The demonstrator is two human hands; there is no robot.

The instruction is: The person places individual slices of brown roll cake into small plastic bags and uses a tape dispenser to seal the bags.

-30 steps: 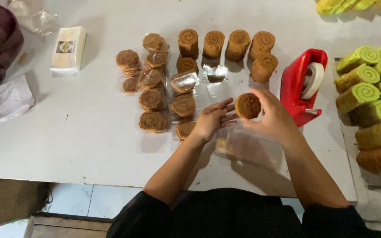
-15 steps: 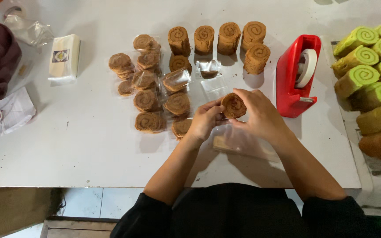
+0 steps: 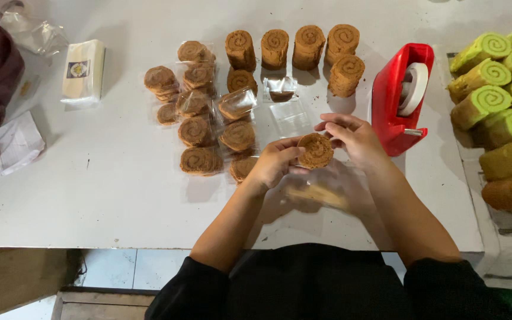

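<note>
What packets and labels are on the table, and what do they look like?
White packet: far left of table, flat oblong, small dark label in its middle.
Clear wrappers: around brown roll slices, left of centre.
Empty clear bag: beyond the hands.
White bag: left edge, crumpled, red print.

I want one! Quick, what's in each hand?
Left hand: shut on the brown cake slice.
Right hand: shut on the same cake slice.

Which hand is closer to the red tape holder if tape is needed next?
Probably the right hand. It sits just beside the red tape dispenser on that side, while the left hand is farther off, across the brown roll cake slice both hands hold.
</note>
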